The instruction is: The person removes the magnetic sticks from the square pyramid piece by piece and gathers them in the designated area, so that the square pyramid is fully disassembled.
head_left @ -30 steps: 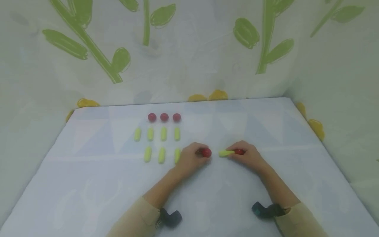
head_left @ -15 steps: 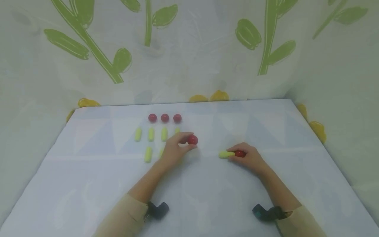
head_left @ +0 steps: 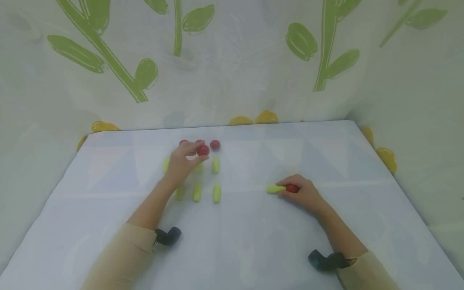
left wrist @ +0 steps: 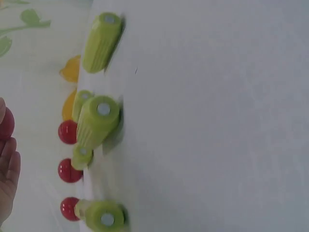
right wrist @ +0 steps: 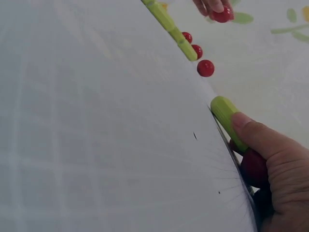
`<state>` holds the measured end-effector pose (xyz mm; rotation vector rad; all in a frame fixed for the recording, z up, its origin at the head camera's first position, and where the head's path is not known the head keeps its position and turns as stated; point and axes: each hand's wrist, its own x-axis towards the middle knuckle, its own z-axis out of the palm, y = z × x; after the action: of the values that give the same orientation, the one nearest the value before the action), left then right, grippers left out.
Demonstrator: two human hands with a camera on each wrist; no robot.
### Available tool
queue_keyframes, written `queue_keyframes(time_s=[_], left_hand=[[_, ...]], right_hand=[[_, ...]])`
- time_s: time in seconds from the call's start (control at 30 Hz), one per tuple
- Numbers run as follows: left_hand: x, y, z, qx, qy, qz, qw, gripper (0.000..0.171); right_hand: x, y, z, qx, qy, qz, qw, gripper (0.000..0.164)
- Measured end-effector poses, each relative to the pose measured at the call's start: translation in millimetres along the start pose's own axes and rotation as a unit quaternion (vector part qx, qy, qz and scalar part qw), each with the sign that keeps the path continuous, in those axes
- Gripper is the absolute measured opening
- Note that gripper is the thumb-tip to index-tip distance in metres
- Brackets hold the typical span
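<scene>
My left hand pinches a glossy red ball between thumb and fingers, raised over the far row of balls. The same ball shows at the top of the right wrist view. My right hand grips a yellow-green ribbed rod low on the table. Against that rod's right end lies another red ball, partly covered by the fingers. In the right wrist view my thumb presses the rod.
Several red balls, one plainly visible, form a back row, partly behind my left hand. Two rows of yellow-green rods lie nearer; their ends carry grey discs. The pale tabletop meets a leaf-patterned curtain behind.
My left hand has carried its red ball away from the rod's left end, leftward and back, to the row of balls. My right hand has stayed in place with the rod.
</scene>
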<state>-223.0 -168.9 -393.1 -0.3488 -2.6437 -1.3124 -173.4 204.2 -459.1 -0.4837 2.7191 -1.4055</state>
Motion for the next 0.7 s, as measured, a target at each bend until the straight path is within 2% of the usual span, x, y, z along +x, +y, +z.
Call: queue_keyframes(time_s=[0.1, 0.23, 0.33, 0.5, 0.7], left_hand=[[5.3, -9.3, -13.1, 0.006, 0.022, 0.016, 0.9996, 0.049], [13.4, -22.2, -29.7, -0.008, 0.027, -0.008, 0.9996, 0.052], [19.9, -33.4, -41.6, -0.022, 0.028, -0.035, 0.9988, 0.054], [29.2, -56.4, -58.5, -0.018, 0.017, -0.096, 0.9951, 0.056], [31.5, -85.7, -67.7, 0.014, -0.005, -0.166, 0.9860, 0.056]], right_hand=[[-1, 0, 0, -0.001, 0.002, 0.002, 1.000, 0.027], [-2, 1, -1, -0.002, 0.001, 0.002, 1.000, 0.027], [-2, 1, -2, -0.001, -0.002, 0.000, 1.000, 0.027], [-2, 1, -1, 0.004, -0.003, -0.012, 1.000, 0.027], [-1, 2, 0, 0.012, -0.003, -0.023, 1.000, 0.026]])
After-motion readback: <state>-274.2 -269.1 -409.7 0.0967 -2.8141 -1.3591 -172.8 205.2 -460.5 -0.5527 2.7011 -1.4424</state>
